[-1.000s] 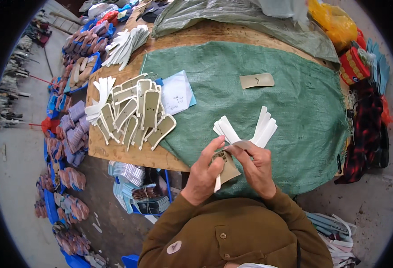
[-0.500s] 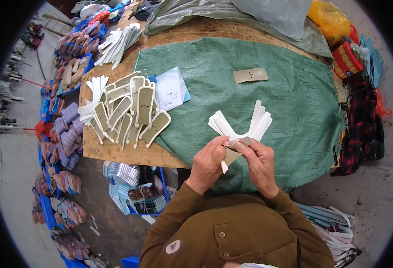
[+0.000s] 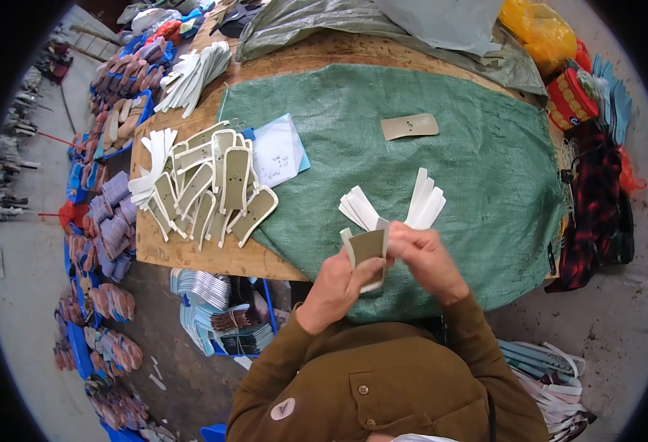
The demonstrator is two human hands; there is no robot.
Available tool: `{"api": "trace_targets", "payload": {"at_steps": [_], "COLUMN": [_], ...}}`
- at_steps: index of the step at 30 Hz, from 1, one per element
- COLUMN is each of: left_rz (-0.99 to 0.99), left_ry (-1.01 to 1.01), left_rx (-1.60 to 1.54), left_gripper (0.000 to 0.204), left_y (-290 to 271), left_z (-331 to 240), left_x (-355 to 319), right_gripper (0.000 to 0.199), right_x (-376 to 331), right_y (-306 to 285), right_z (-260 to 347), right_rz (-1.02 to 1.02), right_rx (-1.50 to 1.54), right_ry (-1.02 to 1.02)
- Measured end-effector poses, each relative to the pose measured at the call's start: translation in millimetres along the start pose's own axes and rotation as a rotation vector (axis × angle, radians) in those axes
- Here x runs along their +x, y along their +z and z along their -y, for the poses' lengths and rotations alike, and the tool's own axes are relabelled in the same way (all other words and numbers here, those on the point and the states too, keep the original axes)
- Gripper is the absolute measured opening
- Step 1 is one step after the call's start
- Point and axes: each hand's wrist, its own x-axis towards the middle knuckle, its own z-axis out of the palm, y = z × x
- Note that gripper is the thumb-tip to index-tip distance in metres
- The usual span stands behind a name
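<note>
So the olive-tan insole-shaped piece [image 3: 369, 249] sits right in front of the person's chest, low centre of the view, held up over the near edge of the green woven cloth [image 3: 479, 184]. The left hand [image 3: 339, 283] has it clamped from below, thumb on the face and fingers curled behind. The right hand [image 3: 425, 254] comes in from 3 o'clock of the piece with fingertips pinched together on its upper right edge (can't tell whether it grips the piece itself or a thin white strip at the edge).

Just past the hands, at 12 o'clock, two little fans of white strips [image 3: 394, 202] lie on the cloth, one leaning left, one leaning right. Further out at 12 o'clock, well apart, a single tan piece [image 3: 409, 126] lies flat on the cloth by itself.

At about 10 o'clock there's a spread heap of finished-looking tan pieces with white borders [image 3: 217, 188], half on the cloth and half on the bare wooden tabletop [image 3: 184, 250], with a pale blue-white sheet [image 3: 277, 151] just beside them. Another bunch of white strips [image 3: 191, 74] lies at the far left corner of the table.

Off the table at 9 o'clock, blue crates stuffed with sandal soles [image 3: 110, 214] line the floor. At 3 o'clock a red-and-black plaid cloth [image 3: 596, 206] hangs off the edge.
</note>
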Motion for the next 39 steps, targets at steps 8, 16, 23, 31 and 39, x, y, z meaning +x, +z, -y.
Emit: {"api": "trace_targets", "payload": {"at_steps": [8, 16, 23, 31, 39], "left_rz": [0.165, -0.092, -0.493, -0.369, 0.866], "left_ry": [-0.194, -0.119, -0.118, -0.128, -0.174], "left_rx": [-0.079, 0.039, -0.467, -0.626, 0.305], "left_gripper": [0.033, 0.031, 0.035, 0.052, 0.03], "left_y": [5.2, 6.0, 17.3, 0.4, -43.7], "left_z": [7.7, 9.0, 24.0, 27.6, -36.8], "left_x": [-10.7, 5.1, 19.7, 7.3, 30.3], "right_gripper": [0.016, 0.026, 0.022, 0.014, 0.022], "right_x": [2.8, 4.5, -2.0, 11.7, 5.3], "right_y": [10.5, 30.2, 30.5, -16.5, -5.1], "right_z": [-0.9, -14.3, -40.0, 24.8, 41.3], "right_rz": [-0.079, -0.297, -0.026, 0.268, 0.588], "right_rx": [0.177, 0.093, -0.292, 0.025, 0.036], "right_ry": [0.187, 0.042, -0.102, 0.269, 0.442]}}
